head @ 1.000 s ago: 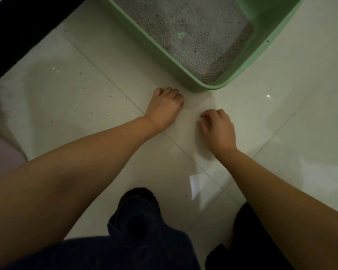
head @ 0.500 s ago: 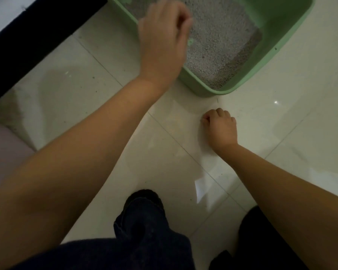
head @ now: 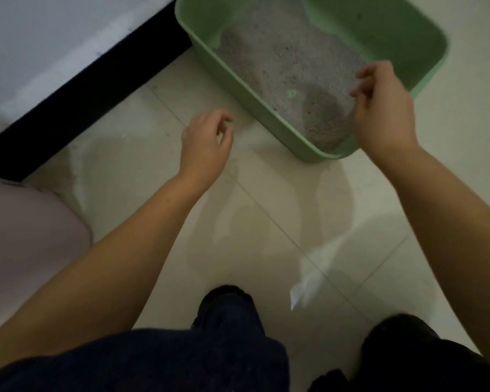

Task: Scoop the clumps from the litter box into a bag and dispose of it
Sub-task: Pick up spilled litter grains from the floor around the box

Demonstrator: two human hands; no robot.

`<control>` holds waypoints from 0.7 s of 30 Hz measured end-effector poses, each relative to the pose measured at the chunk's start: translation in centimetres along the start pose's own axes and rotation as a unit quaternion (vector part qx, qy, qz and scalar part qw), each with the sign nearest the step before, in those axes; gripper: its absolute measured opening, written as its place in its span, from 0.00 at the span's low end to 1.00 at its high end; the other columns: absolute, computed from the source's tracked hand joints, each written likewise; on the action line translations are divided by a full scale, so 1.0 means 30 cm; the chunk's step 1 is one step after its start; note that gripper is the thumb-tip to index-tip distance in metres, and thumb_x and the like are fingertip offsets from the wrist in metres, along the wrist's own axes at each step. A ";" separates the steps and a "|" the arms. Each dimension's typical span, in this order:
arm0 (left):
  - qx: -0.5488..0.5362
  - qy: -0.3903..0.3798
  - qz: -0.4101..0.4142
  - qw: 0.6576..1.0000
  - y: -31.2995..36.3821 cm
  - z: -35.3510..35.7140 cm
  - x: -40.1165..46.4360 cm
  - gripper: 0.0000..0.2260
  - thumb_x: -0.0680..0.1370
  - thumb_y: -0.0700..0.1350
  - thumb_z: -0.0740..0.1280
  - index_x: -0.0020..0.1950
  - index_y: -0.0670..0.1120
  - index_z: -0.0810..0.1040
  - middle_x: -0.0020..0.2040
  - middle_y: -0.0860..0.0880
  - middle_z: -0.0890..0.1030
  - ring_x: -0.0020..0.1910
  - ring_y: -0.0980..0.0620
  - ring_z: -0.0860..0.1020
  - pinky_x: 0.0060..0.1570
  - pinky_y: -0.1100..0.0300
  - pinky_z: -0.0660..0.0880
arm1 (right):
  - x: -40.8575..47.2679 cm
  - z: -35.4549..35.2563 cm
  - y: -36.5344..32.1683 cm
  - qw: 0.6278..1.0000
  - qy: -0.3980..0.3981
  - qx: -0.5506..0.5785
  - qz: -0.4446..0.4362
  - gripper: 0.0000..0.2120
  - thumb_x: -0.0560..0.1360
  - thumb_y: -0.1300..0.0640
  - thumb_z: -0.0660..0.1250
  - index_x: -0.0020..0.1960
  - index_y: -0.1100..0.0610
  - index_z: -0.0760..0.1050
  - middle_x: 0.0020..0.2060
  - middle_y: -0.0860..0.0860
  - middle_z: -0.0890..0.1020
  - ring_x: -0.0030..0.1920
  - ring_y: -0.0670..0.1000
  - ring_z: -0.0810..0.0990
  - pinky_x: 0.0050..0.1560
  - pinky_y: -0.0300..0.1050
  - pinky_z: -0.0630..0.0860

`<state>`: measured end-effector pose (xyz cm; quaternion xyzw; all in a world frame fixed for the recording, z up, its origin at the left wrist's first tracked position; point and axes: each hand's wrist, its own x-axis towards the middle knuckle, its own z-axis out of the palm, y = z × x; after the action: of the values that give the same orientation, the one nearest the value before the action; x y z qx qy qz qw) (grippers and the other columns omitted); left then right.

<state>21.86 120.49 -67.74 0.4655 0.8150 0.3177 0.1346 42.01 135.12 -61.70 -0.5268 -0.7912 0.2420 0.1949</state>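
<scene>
A light green litter box (head: 266, 108) stands on the tile floor at the top of the head view, filled with grey litter (head: 280, 58). A darker, damp-looking patch of litter (head: 323, 108) lies near the box's closest corner. My right hand (head: 382, 114) hovers over that corner with its fingers loosely curled; I see nothing held in it. Left of the box, my left hand (head: 204, 148) hangs just above the floor, also loosely curled and holding nothing. No scoop or bag is in view.
A black baseboard (head: 82, 103) under a white wall runs along the upper left. A pale pink rounded object (head: 26, 236) sits at the left edge. My knees in dark trousers (head: 224, 321) fill the bottom. A few litter grains dot the cream tiles (head: 266, 222).
My left hand went from the floor up over the box and is now back down beside it. My right hand has risen from the floor to above the box's near corner.
</scene>
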 end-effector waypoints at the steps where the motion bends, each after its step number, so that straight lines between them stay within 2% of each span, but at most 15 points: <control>1: -0.006 0.001 -0.024 1.000 -0.029 -0.013 -0.028 0.06 0.77 0.43 0.62 0.51 0.44 0.77 0.41 0.51 0.75 0.45 0.47 0.75 0.52 0.48 0.73 | 0.022 0.007 0.008 0.998 -0.023 -0.045 0.028 0.11 0.76 0.62 0.58 0.58 0.61 0.72 0.54 0.58 0.79 0.55 0.57 0.76 0.54 0.48 0.71; 2: -0.013 0.002 -0.053 0.999 -0.055 -0.023 -0.057 0.04 0.77 0.43 0.63 0.48 0.45 0.76 0.39 0.53 0.75 0.43 0.49 0.75 0.52 0.49 0.73 | 0.031 0.012 0.005 0.996 -0.025 -0.067 0.046 0.10 0.76 0.61 0.60 0.56 0.61 0.73 0.53 0.58 0.79 0.54 0.57 0.76 0.53 0.48 0.71; 4: -0.018 0.000 -0.115 0.993 -0.088 -0.032 -0.119 0.03 0.77 0.43 0.64 0.44 0.47 0.72 0.35 0.55 0.72 0.39 0.51 0.73 0.49 0.53 0.71 | 0.011 0.022 -0.044 0.999 0.018 -0.022 0.043 0.05 0.76 0.57 0.63 0.50 0.58 0.72 0.42 0.52 0.79 0.46 0.54 0.75 0.45 0.42 0.68; 6: -0.012 -0.016 -0.150 0.988 -0.113 -0.023 -0.197 0.05 0.78 0.43 0.64 0.42 0.47 0.70 0.33 0.54 0.71 0.37 0.50 0.72 0.45 0.55 0.70 | -0.061 0.081 -0.121 0.997 0.049 0.054 -0.002 0.05 0.76 0.56 0.64 0.46 0.56 0.69 0.32 0.45 0.71 0.37 0.47 0.70 0.36 0.37 0.63; 7: -0.003 -0.029 -0.151 0.988 -0.127 -0.010 -0.242 0.04 0.78 0.43 0.64 0.43 0.46 0.71 0.33 0.52 0.74 0.36 0.48 0.73 0.43 0.55 0.70 | -0.112 0.135 -0.149 0.996 0.026 0.079 -0.030 0.04 0.77 0.56 0.64 0.46 0.56 0.69 0.32 0.46 0.70 0.35 0.47 0.69 0.35 0.36 0.64; 9: 0.032 -0.056 -0.129 0.990 -0.151 0.022 -0.330 0.02 0.77 0.40 0.64 0.47 0.42 0.75 0.38 0.45 0.79 0.39 0.43 0.77 0.45 0.54 0.71 | -0.233 0.280 -0.171 0.988 -0.115 0.076 -0.067 0.05 0.77 0.59 0.62 0.51 0.59 0.72 0.35 0.49 0.74 0.37 0.50 0.73 0.40 0.43 0.71; 11: 0.075 -0.079 -0.111 0.988 -0.174 0.054 -0.401 0.06 0.77 0.40 0.63 0.52 0.42 0.77 0.45 0.44 0.81 0.45 0.43 0.77 0.49 0.53 0.69 | -0.347 0.416 -0.146 0.958 -0.264 0.023 -0.110 0.09 0.77 0.59 0.62 0.57 0.58 0.73 0.43 0.52 0.76 0.44 0.54 0.77 0.47 0.49 0.74; 12: 0.088 -0.081 -0.114 0.986 -0.182 0.066 -0.424 0.07 0.77 0.41 0.64 0.53 0.42 0.77 0.47 0.44 0.81 0.48 0.43 0.76 0.50 0.53 0.68 | -0.386 0.465 -0.120 0.943 -0.304 -0.007 -0.133 0.10 0.77 0.58 0.62 0.58 0.58 0.73 0.47 0.53 0.77 0.48 0.55 0.77 0.50 0.50 0.74; 15: 0.108 -0.071 -0.119 0.984 -0.201 0.084 -0.459 0.09 0.76 0.44 0.66 0.55 0.44 0.77 0.48 0.45 0.79 0.50 0.44 0.75 0.50 0.52 0.67 | -0.417 0.528 -0.068 0.935 -0.310 -0.053 -0.161 0.12 0.77 0.57 0.63 0.59 0.59 0.74 0.53 0.56 0.76 0.53 0.56 0.75 0.55 0.50 0.72; 18: 0.149 -0.074 -0.081 0.983 -0.221 0.101 -0.459 0.09 0.73 0.47 0.68 0.51 0.45 0.78 0.46 0.46 0.79 0.47 0.44 0.76 0.49 0.54 0.65 | -0.402 0.545 -0.054 0.934 -0.296 -0.077 -0.185 0.09 0.76 0.58 0.64 0.55 0.61 0.76 0.51 0.58 0.77 0.50 0.57 0.75 0.52 0.52 0.73; 21: 0.182 -0.061 -0.048 0.980 -0.236 0.114 -0.441 0.10 0.73 0.51 0.63 0.45 0.47 0.79 0.42 0.49 0.79 0.42 0.46 0.77 0.45 0.58 0.60 | -0.395 0.552 -0.050 0.933 -0.280 -0.079 -0.212 0.06 0.74 0.60 0.67 0.49 0.63 0.77 0.45 0.59 0.78 0.45 0.60 0.75 0.45 0.51 0.74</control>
<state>25.88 108.08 -75.90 0.4612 0.8708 0.1286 0.1120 35.96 120.69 -74.82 -0.2712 -0.9235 0.2696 -0.0304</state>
